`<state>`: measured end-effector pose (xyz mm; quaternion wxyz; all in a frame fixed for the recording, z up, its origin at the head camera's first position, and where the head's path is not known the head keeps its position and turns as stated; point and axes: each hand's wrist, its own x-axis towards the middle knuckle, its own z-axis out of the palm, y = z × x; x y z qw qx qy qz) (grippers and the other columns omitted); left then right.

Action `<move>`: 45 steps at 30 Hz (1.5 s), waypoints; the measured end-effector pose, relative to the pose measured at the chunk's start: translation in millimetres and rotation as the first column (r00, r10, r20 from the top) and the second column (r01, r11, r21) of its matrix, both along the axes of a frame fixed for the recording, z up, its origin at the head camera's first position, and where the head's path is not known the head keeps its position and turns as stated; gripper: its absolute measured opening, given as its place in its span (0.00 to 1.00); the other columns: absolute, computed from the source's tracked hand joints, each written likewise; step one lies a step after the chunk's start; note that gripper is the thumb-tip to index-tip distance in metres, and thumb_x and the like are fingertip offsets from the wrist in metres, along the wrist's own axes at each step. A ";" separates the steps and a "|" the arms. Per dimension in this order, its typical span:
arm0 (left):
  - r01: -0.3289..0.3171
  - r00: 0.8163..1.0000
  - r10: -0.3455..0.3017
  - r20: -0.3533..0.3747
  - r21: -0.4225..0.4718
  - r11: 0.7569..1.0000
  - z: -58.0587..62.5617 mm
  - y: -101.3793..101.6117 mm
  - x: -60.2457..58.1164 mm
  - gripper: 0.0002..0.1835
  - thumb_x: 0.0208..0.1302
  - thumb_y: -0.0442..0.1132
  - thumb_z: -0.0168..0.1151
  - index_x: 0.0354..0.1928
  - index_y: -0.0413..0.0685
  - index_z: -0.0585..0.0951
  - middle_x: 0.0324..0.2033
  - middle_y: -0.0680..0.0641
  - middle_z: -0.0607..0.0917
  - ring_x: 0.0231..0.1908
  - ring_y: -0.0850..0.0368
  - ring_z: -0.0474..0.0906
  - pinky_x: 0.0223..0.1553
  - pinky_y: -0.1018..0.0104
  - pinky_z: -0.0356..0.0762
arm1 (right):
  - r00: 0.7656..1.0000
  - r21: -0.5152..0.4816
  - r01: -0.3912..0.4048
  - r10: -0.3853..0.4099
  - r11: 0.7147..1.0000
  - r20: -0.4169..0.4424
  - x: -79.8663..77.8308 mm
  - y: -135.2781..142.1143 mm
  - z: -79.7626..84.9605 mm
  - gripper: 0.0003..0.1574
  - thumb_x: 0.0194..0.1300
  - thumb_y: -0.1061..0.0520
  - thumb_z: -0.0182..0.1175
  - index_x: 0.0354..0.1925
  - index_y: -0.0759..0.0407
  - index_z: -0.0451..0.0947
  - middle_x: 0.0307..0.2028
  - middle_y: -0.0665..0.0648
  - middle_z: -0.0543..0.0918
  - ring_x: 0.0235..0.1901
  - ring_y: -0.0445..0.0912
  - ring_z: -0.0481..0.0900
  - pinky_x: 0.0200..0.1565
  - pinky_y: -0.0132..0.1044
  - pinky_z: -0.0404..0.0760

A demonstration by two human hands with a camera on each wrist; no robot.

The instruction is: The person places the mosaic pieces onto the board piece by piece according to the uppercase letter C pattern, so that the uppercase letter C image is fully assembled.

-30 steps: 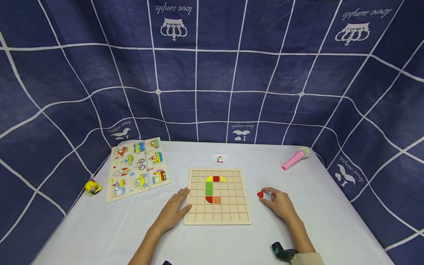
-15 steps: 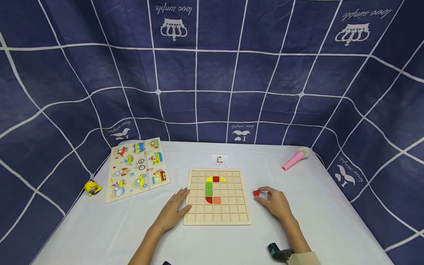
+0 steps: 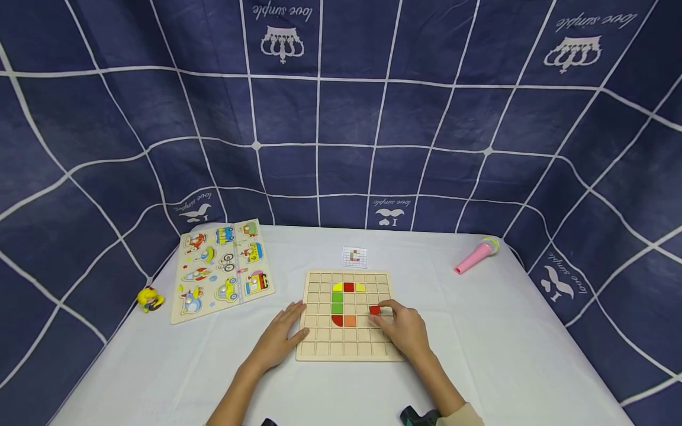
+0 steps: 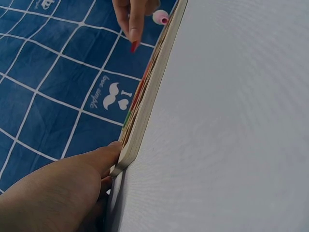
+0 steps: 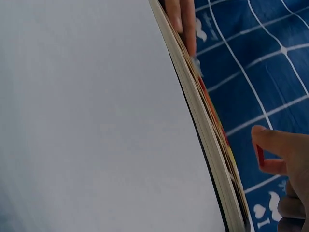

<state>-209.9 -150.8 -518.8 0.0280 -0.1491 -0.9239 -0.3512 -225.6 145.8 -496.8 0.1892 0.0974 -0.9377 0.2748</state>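
Observation:
In the head view a wooden grid board (image 3: 341, 350) lies on the white table. Yellow, red, green and orange tiles (image 3: 337, 302) sit in some of its cells, forming a C-like outline. My right hand (image 3: 407, 331) pinches a small red tile (image 3: 375, 310) between thumb and forefinger. That tile is held over the right part of the board, and the right wrist view shows its thin red edge (image 5: 260, 155) raised above the surface. My left hand (image 3: 276, 338) lies flat by the board's left edge, fingertips and thumb touching it with fingers extended.
Behind the board lies a small pattern card (image 3: 354, 257). A vehicle peg puzzle (image 3: 221, 269) and a yellow toy figure (image 3: 150, 299) are at the left. A pink toy microphone (image 3: 476, 255) lies back right. Dark gridded cloth (image 3: 351, 118) encloses the table's back and sides.
My right hand has carried the red tile leftward, from the table beside the board to above the board's right columns. The left hand stays at the board's edge. The head view has shifted slightly.

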 end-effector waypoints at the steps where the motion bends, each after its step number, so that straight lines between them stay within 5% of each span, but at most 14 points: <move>1: -0.002 1.000 0.002 0.003 -0.001 1.000 0.1 0.0 0.0 0.32 0.63 0.49 0.58 0.67 0.45 0.64 0.66 0.48 0.63 0.68 0.50 0.51 0.67 0.54 0.47 | 1.000 -0.003 -0.006 0.006 1.000 0.005 1.5 -3.5 -0.3 0.24 0.47 0.40 0.70 0.37 0.53 0.82 0.08 0.42 0.58 0.12 0.35 0.50 0.12 0.28 0.51; 7: -0.003 1.000 0.003 0.002 -0.007 1.000 -0.4 -0.2 0.0 0.32 0.63 0.48 0.58 0.67 0.45 0.64 0.66 0.47 0.63 0.68 0.50 0.51 0.67 0.53 0.47 | 0.999 -0.004 -0.030 0.030 1.000 0.024 7.1 -16.4 -6.6 0.24 0.47 0.39 0.70 0.37 0.53 0.82 0.08 0.42 0.64 0.13 0.36 0.51 0.12 0.29 0.52; 16: 0.003 1.000 -0.003 -0.014 -0.006 1.000 -1.0 0.0 0.6 0.32 0.63 0.47 0.58 0.66 0.43 0.64 0.66 0.46 0.63 0.68 0.50 0.51 0.68 0.56 0.45 | 0.999 0.004 -0.046 0.046 0.999 0.006 7.5 -21.5 -18.1 0.23 0.47 0.37 0.69 0.35 0.51 0.82 0.23 0.52 0.83 0.15 0.36 0.65 0.15 0.27 0.65; 35: 0.010 0.999 -0.010 -0.047 0.001 1.000 -3.7 0.5 -0.1 0.31 0.63 0.46 0.58 0.65 0.42 0.65 0.65 0.45 0.64 0.67 0.47 0.53 0.67 0.53 0.48 | 1.000 0.026 0.002 -0.002 1.000 -0.013 8.6 -22.7 -18.9 0.27 0.44 0.35 0.69 0.35 0.51 0.82 0.14 0.49 0.77 0.12 0.36 0.56 0.12 0.27 0.58; 40: 0.011 1.000 -0.011 -0.001 -0.007 1.000 -1.5 0.2 -0.3 0.32 0.63 0.48 0.58 0.66 0.44 0.64 0.66 0.47 0.63 0.68 0.50 0.51 0.68 0.56 0.46 | 1.000 -0.012 0.014 -0.014 1.000 -0.027 8.5 -14.3 -13.5 0.25 0.46 0.37 0.69 0.35 0.52 0.82 0.15 0.49 0.78 0.13 0.36 0.55 0.12 0.29 0.58; 45: 0.022 0.997 -0.023 0.068 0.015 1.000 4.6 -4.9 0.6 0.32 0.63 0.48 0.58 0.67 0.46 0.64 0.67 0.47 0.62 0.68 0.49 0.50 0.67 0.51 0.47 | 0.998 -0.044 0.056 -0.057 0.997 -0.007 3.6 9.5 -7.1 0.22 0.52 0.38 0.66 0.37 0.52 0.83 0.09 0.46 0.67 0.11 0.36 0.55 0.11 0.29 0.57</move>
